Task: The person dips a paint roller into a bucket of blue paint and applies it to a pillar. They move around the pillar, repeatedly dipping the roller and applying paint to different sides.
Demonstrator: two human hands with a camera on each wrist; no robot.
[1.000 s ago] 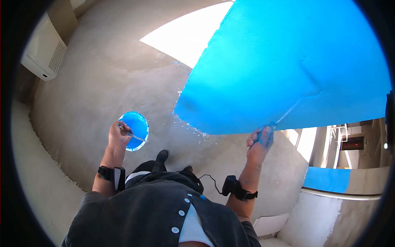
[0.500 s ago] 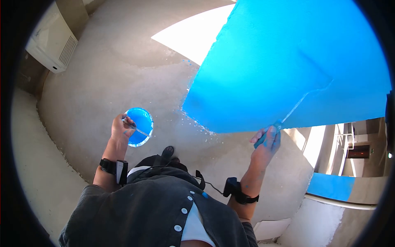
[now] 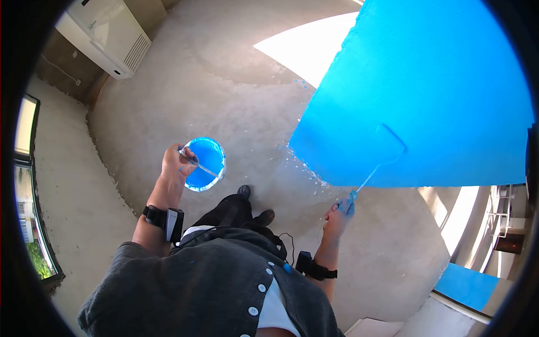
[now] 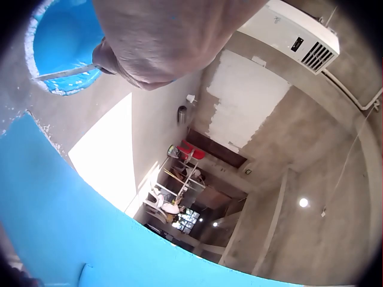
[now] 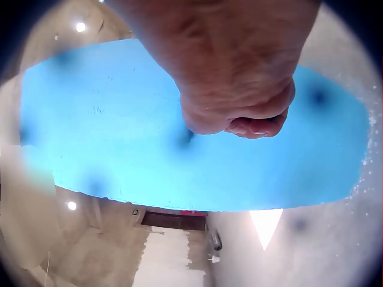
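Note:
My left hand (image 3: 178, 161) grips the handle (image 3: 203, 168) of a round bucket (image 3: 222, 163) with blue paint inside, held at the left above the floor. In the left wrist view the bucket (image 4: 31, 48) shows beyond the left hand (image 4: 164, 36). My right hand (image 3: 339, 214) holds a paint roller by its blue-smeared grip; the thin frame (image 3: 370, 176) runs up to the roller head (image 3: 391, 135), which lies against the blue wall (image 3: 438, 84). In the right wrist view the right hand (image 5: 239, 72) is curled, and most of the roller is hidden behind it.
White splatters dot the concrete floor (image 3: 252, 118) along the wall's base. A white appliance (image 3: 112, 33) stands at the upper left, a window (image 3: 33, 196) at the far left. My shoes (image 3: 244, 192) are between both hands. A flat white panel (image 3: 373, 327) lies at the bottom right.
The head view has shifted and turned, bringing in the window. The roller head has moved lower on the blue wall, and my right hand is nearer my body. My left hand still holds the bucket.

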